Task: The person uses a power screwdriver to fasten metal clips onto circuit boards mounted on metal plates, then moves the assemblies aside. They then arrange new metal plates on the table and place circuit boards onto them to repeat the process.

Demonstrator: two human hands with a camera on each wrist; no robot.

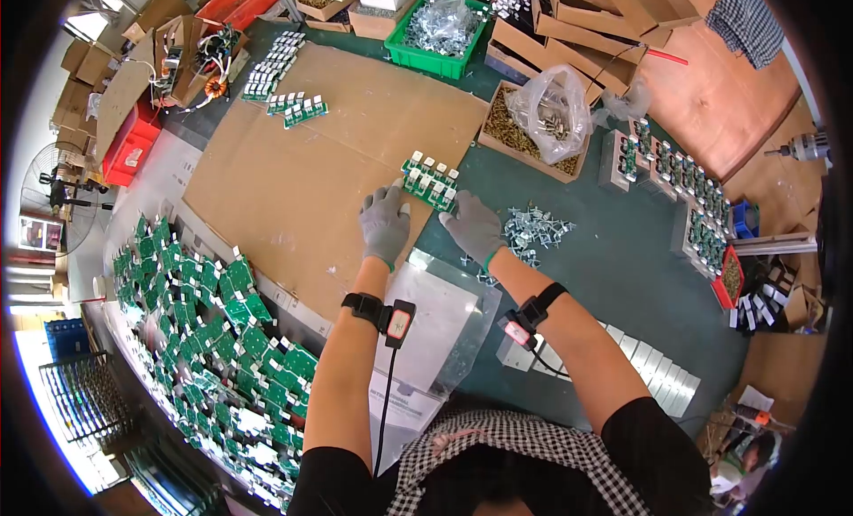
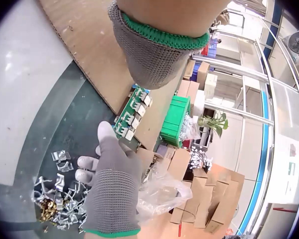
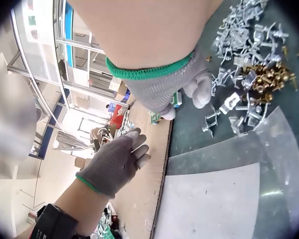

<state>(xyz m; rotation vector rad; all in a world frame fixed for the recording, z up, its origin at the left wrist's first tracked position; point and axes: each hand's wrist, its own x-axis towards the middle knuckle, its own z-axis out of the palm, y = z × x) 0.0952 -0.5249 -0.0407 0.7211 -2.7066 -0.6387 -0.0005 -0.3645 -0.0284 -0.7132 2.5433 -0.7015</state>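
Two green circuit boards carrying rows of white-topped metal parts lie side by side at the right edge of a cardboard sheet. My gloved left hand is at their left end, its fingers extended close to the nearer board. At the other end, my gloved right hand has thumb and forefinger around the nearer board's corner. In the left wrist view the right thumb and forefinger meet the end of the board, the other fingers bent. The right wrist view shows most of the boards hidden behind the right glove.
Loose metal clips lie right of my right hand, brass screws among them. Finished-looking boards stand far left; many more boards are heaped nearer. A screw box, green bin and machine fixtures stand beyond.
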